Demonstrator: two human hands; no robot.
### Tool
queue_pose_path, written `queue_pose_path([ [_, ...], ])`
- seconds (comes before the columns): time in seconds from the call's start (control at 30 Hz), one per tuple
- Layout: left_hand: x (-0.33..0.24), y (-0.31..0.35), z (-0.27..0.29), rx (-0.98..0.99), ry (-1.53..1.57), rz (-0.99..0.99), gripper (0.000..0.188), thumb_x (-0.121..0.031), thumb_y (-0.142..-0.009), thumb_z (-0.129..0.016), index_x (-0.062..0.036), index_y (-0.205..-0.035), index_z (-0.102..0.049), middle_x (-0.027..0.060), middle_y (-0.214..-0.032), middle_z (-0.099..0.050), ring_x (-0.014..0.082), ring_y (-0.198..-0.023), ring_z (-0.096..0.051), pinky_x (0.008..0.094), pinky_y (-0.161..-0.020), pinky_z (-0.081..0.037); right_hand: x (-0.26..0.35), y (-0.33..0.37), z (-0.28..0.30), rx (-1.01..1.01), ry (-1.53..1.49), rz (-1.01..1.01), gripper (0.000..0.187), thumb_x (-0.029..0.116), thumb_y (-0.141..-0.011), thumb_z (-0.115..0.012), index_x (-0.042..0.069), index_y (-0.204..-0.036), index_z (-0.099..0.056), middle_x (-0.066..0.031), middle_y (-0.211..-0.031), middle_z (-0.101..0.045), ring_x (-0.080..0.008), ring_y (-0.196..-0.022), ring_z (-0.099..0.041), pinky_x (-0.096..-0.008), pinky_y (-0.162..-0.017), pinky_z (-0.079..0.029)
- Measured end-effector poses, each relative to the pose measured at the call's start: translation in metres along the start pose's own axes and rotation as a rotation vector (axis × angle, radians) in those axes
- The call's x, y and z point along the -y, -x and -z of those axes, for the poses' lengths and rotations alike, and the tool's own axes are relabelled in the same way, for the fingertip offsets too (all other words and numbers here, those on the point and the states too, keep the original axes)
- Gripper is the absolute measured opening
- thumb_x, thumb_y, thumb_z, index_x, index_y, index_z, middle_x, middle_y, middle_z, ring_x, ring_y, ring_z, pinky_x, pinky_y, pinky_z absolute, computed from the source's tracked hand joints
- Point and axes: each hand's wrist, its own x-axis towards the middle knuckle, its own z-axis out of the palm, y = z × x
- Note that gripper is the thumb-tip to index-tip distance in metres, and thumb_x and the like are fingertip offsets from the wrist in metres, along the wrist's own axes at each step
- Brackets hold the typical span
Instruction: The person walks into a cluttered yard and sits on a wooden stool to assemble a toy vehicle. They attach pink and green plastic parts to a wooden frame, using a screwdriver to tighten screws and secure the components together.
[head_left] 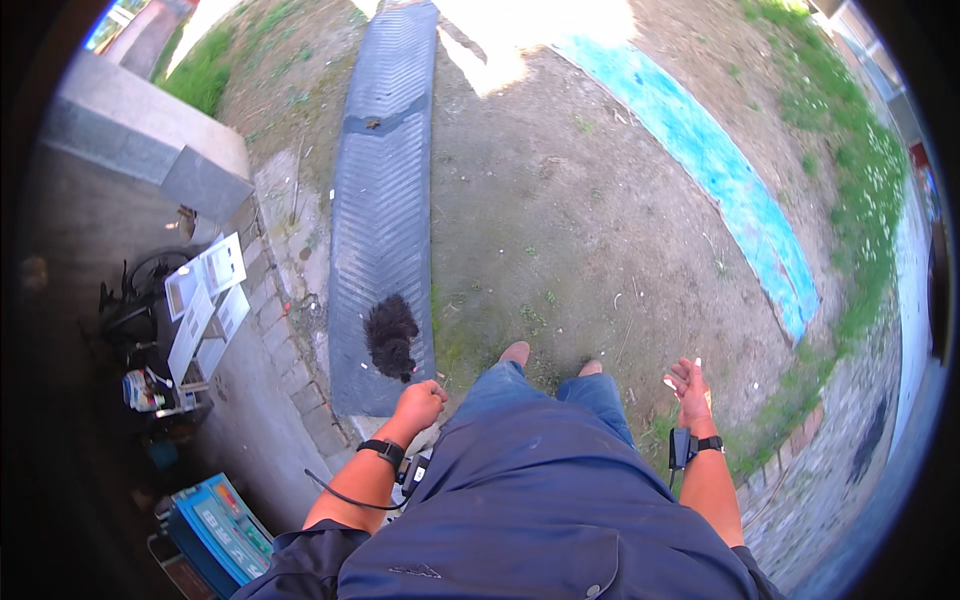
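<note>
The mat (382, 210) looks rubbery, ribbed in chevrons; on its near end lies a shaggy black animal (389, 328), face unclear. Beside this end, the left hand (419, 403) has fingers curled narrow, near the animal. Right of the mat, the right hand (690, 390) bends loosely; I cannot tell if it holds anything.

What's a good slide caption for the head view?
Left hand near a furry black animal on a mat; right hand apart, over dirt.

Stands with bare forearms (712, 492) spread to either side; holds the left hand (421, 402) in a loose curl and the right hand (690, 388) loosely cupped, with fingers (683, 371) half bent.
</note>
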Motion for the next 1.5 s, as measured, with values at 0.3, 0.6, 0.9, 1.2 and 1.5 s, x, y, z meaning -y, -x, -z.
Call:
queue_pose_path([
  [0.3,-0.020,0.074,-0.136,-0.239,0.414,0.355,0.017,-0.011,-0.080,-0.057,-0.0044,-0.090,-0.070,0.0138,-0.079,-0.071,0.0227,-0.075,-0.070,0.0338,-0.069,-0.053,0.067,-0.151,0.045,0.305,0.330,-0.039,0.067,0.061,-0.096,-0.040,0.007,-0.133,-0.052,-0.0104,-0.123,-0.062,-0.0179,-0.091,-0.068,-0.0309,-0.076,-0.043],
  [0.6,-0.058,0.159,-0.267,-0.425,0.873,0.605,0.019,-0.015,-0.085,-0.058,-0.0039,-0.097,-0.068,0.0134,-0.085,-0.072,0.0208,-0.074,-0.071,0.0322,-0.069,-0.054,0.145,-0.223,0.064,0.439,0.430,-0.092,0.076,0.069,-0.089,-0.048,0.005,-0.131,-0.052,-0.0104,-0.119,-0.060,-0.0230,-0.094,-0.066,-0.0311,-0.072,-0.045],
  [0.9,-0.095,0.165,-0.287,-0.460,0.974,0.626,0.023,-0.013,-0.089,-0.056,0.0023,-0.104,-0.064,0.0143,-0.093,-0.070,0.0205,-0.077,-0.070,0.0312,-0.065,-0.054,0.179,-0.194,-0.017,0.677,0.693,-0.008,0.070,0.061,-0.097,-0.036,0.005,-0.136,-0.050,-0.0105,-0.127,-0.061,-0.0161,-0.097,-0.064,-0.0314,-0.086,-0.041],
  [1.2,-0.109,0.159,-0.285,-0.514,0.997,0.581,0.024,-0.019,-0.093,-0.056,0.0031,-0.102,-0.062,0.0124,-0.089,-0.069,0.0196,-0.074,-0.069,0.0323,-0.063,-0.054,0.192,-0.209,-0.023,0.694,0.684,-0.016,0.076,0.064,-0.095,-0.036,0.003,-0.138,-0.048,-0.0162,-0.134,-0.056,-0.0259,-0.109,-0.061,-0.0419,-0.100,-0.039],
  [1.5,-0.112,0.146,-0.270,-0.452,0.997,0.613,0.033,-0.032,-0.095,-0.058,0.0001,-0.092,-0.062,0.0092,-0.084,-0.067,0.0163,-0.070,-0.066,0.0293,-0.053,-0.048,0.183,-0.228,0.000,0.668,0.651,-0.043,0.077,0.065,-0.095,-0.036,0.002,-0.137,-0.048,-0.0164,-0.133,-0.056,-0.0268,-0.108,-0.061,-0.0442,-0.101,-0.036],
])
